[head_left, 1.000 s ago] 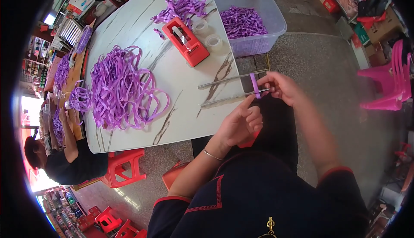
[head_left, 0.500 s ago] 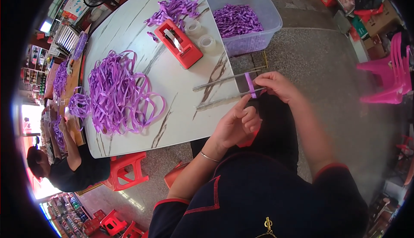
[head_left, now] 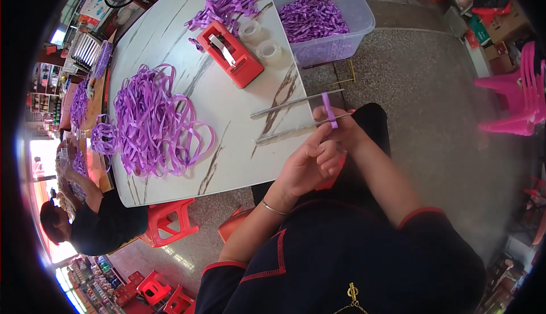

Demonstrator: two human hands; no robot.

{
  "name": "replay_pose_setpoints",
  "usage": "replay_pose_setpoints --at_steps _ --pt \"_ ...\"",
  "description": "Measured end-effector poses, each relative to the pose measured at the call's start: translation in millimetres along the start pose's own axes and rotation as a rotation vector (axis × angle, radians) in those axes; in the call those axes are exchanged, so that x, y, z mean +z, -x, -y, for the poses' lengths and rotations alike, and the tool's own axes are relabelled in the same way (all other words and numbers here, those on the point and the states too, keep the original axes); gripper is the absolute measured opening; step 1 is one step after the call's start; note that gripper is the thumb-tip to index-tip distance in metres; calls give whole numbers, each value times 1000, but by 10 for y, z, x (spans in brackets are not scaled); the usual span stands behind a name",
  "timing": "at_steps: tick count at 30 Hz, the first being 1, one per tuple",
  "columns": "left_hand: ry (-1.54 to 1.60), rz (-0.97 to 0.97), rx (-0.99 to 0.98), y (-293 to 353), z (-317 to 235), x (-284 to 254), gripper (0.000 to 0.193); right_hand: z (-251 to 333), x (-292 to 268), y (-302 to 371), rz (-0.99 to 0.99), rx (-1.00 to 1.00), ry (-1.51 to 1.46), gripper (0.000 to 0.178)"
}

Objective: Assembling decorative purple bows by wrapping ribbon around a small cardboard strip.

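Observation:
Two thin metal rods (head_left: 284, 108) stick out past the right edge of the table, side by side. A narrow purple ribbon (head_left: 328, 108) spans both of them near their free ends. My left hand (head_left: 311, 163) presses its index fingertip against the ribbon at the nearer rod, its other fingers curled in. Behind and under the ribbon is my right hand (head_left: 348, 132), fingers bent around beneath the rods. The left hand and the rods partly cover its fingertips, and the piece of ribbon in them is mostly hidden.
On the marble-patterned table (head_left: 227, 160) lie a big heap of purple ribbon loops (head_left: 151, 123), a smaller purple pile (head_left: 227, 5), a red tape dispenser (head_left: 236, 58) and tape rolls (head_left: 268, 50). A clear bin (head_left: 327, 52) holds purple pieces. Another person (head_left: 96, 217) sits at left.
My right hand has swung from the right side of the ribbon down and left, passing beneath the rods. My left hand stays at the nearer rod.

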State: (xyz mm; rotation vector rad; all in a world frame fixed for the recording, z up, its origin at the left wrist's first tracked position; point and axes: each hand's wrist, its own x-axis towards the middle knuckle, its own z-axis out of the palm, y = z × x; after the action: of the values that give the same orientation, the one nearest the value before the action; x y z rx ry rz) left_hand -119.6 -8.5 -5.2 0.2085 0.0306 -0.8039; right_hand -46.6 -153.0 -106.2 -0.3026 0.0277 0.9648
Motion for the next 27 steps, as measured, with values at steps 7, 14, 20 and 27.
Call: replay_pose_setpoints --at_steps 7,14,20,27 --pt "1 13 12 -9 23 -8 51 68 155 91 -44 -34 188 25" --pt "-26 -23 34 7 27 -17 49 297 648 456 -807 -401 1046 36" --pt "22 0 19 28 15 -32 54 128 1316 412 -1033 -475 1915 27" --pt "-1 1 9 27 16 -36 53 261 1072 450 -953 -420 1774 22"
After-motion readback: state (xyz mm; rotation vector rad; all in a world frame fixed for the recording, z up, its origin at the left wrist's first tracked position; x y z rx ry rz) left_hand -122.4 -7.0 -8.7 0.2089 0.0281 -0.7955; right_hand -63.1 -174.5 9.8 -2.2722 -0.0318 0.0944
